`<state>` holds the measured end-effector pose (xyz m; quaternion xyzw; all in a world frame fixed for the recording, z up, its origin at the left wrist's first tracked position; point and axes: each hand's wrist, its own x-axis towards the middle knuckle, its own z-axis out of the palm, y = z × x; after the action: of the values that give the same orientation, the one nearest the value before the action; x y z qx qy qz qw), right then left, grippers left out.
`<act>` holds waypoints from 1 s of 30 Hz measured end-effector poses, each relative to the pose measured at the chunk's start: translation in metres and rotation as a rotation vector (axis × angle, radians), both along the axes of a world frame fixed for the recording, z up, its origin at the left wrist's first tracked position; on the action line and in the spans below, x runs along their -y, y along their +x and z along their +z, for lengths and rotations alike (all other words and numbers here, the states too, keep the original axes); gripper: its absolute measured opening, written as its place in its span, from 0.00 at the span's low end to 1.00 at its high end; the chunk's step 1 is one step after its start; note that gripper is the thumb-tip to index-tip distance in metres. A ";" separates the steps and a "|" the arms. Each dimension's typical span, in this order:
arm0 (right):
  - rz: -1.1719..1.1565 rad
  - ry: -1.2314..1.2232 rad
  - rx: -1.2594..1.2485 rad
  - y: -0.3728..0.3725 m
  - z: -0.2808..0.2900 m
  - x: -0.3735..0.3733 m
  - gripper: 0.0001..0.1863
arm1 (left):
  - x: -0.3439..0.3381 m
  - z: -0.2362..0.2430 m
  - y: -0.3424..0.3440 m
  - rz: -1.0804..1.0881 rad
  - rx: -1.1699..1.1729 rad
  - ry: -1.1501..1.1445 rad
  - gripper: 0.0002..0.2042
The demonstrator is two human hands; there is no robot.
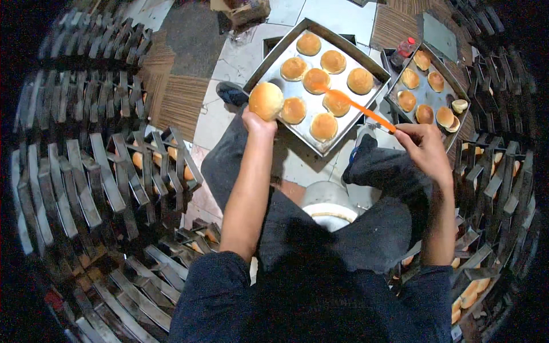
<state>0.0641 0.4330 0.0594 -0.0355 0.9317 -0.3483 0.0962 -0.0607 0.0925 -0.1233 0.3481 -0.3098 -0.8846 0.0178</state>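
Observation:
My left hand (260, 123) is closed round a golden-topped bun (266, 101), held up beside the left corner of a square metal tray (260, 71). Several more round buns (309, 44) sit spaced apart in that tray. Between the fingers of my right hand (426, 148) is a long, slim orange plastic tool (369, 112). It points left over the tray, and its far end is blurred above the middle buns, so I cannot tell its shape or whether it touches them.
At the right lies a second tray (392, 97) with several buns, some tilted; a red-capped bottle (402, 51) stands by it. Stacked metal trays (80, 188) rise on both sides, some holding buns. A round metal pot (329, 197) sits between my legs. A cardboard box (243, 11) is at the far edge.

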 end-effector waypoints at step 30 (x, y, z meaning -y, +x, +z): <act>-0.572 -0.490 0.210 -0.039 -0.093 -0.041 0.09 | 0.016 -0.168 -0.215 -1.189 -0.274 -1.057 0.12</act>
<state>0.0253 0.4744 -0.0334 0.2398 0.7781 -0.5751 0.0788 -0.2759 0.0760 -0.2917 -0.0408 -0.8157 -0.5174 -0.2555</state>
